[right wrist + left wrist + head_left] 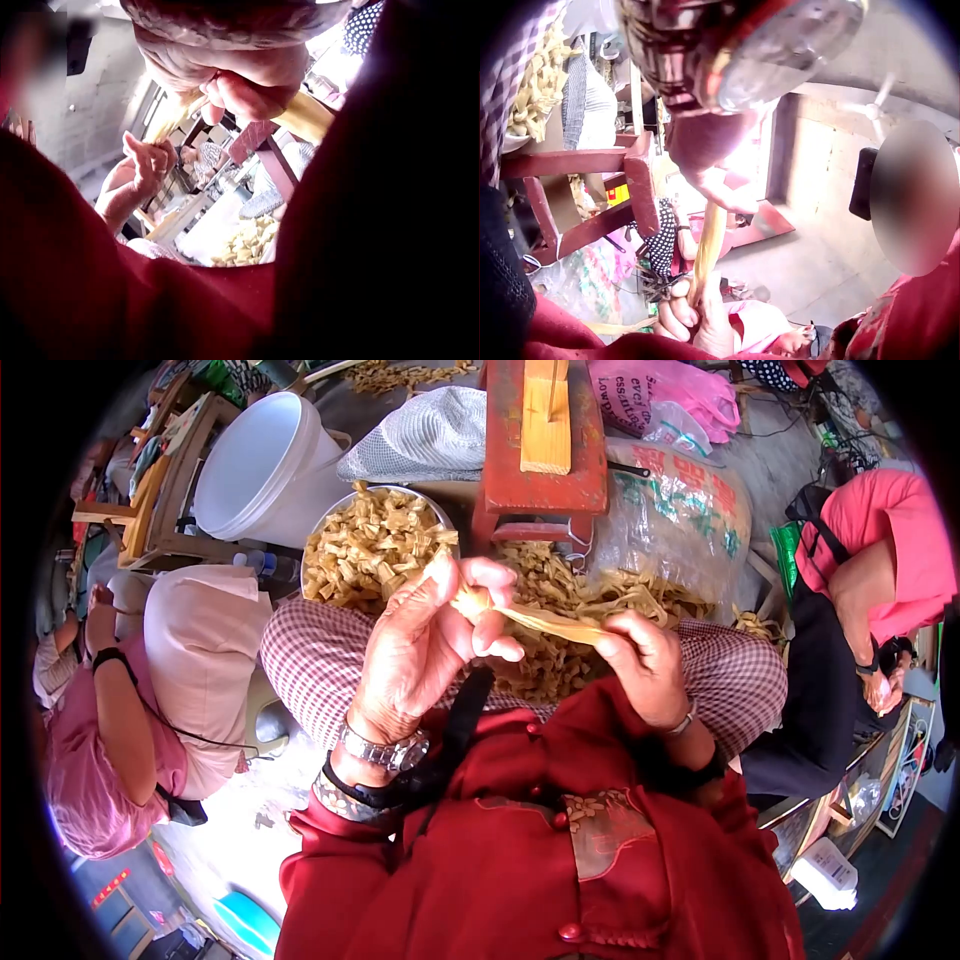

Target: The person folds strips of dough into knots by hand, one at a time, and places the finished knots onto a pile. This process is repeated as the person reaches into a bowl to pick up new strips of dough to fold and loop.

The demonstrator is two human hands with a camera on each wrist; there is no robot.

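A yellowish pliable strip (555, 624) stretches between the two hands above the lap. The left hand (415, 635) pinches its bunched end between thumb and fingers, the other fingers partly curled. The right hand (648, 668) grips the strip farther along, with thumb and curled fingers. In the left wrist view the strip (709, 244) runs from the left hand (712, 161) down to the right hand (697, 319). The right wrist view has the right hand (225, 75) close up and the left hand (135, 180) at the strip's other end.
Beyond the knees stand a bowl of folded yellowish pieces (370, 550), a red wooden stool (545, 480) and a white bucket (255, 470). Loose strips (550, 660) lie below the hands, beside a clear plastic sack (690, 510). People sit at both sides.
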